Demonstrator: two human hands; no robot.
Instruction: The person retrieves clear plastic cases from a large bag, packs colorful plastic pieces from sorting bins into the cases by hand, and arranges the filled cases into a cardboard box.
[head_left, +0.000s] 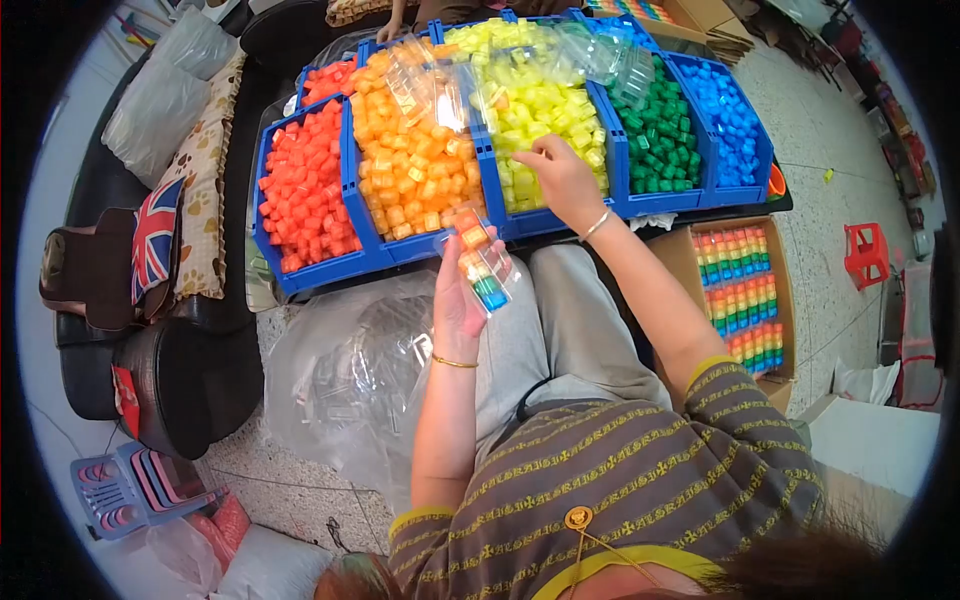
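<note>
My left hand (462, 300) is wrapped round a clear plastic pack (484, 268) that holds a row of coloured cubes, red and orange at the top, green and blue at the bottom. My right hand (565, 180) is over the front of the blue bin with yellow cubes (530, 110), its thumb and forefinger reaching left; whether anything is between them is too small to tell. Beside that bin are bins of orange cubes (410, 180), red cubes (305, 185), green cubes (660, 140) and blue cubes (718, 120). Empty clear packs (425, 90) lie on the orange cubes.
A cardboard box (783, 300) of filled rainbow packs stands at the right. A plastic bag (350, 370) of clear packs is left of my legs. Another person's hand (390, 30) is behind the bins. A red stool (866, 255) stands far right.
</note>
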